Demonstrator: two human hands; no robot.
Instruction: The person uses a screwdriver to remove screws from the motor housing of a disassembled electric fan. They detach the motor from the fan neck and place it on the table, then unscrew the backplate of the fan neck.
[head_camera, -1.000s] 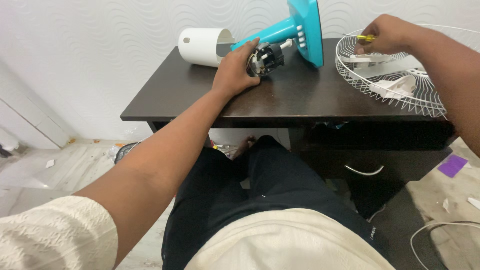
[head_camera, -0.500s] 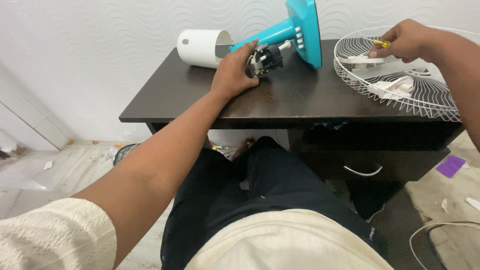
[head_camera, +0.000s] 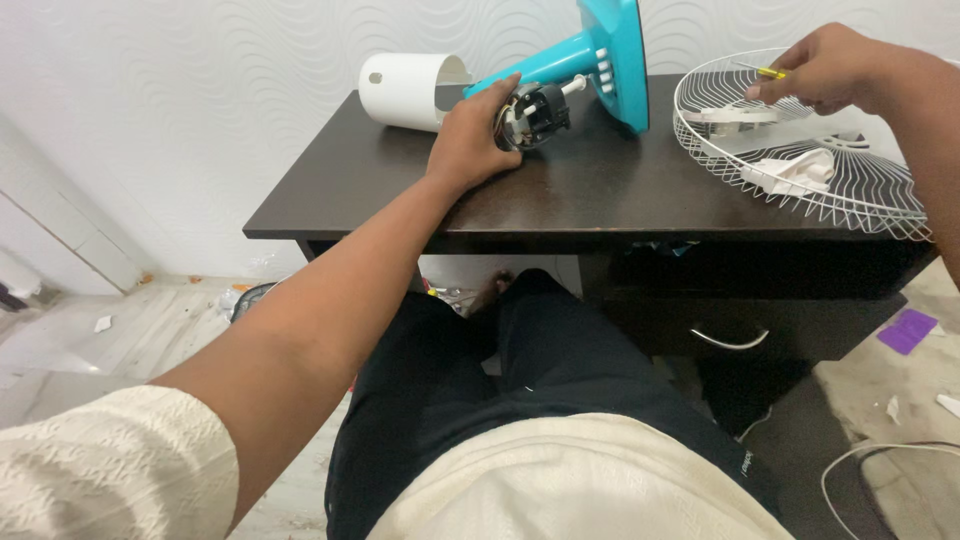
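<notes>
The exposed black-and-silver fan motor (head_camera: 535, 112) lies on its side on the dark brown wooden desk (head_camera: 590, 195), at the end of the teal plastic fan stand (head_camera: 590, 55), whose flat base tips up toward the wall. The left hand (head_camera: 470, 140) is closed around the motor's near side, pinning it to the desk just as it did a second ago; nothing there has shifted. Just beyond the motor, on the wall side, rests the white cylindrical plastic motor cover (head_camera: 405, 92).

What has changed is on the motor's right: the right hand (head_camera: 830, 68), fingers pinched together on a small yellow-handled screwdriver (head_camera: 765, 72), has lifted slightly from the white wire fan guard (head_camera: 800, 150) it was dipping into half a second ago. It now hangs over the guard's far rim, above the white blades inside.
</notes>
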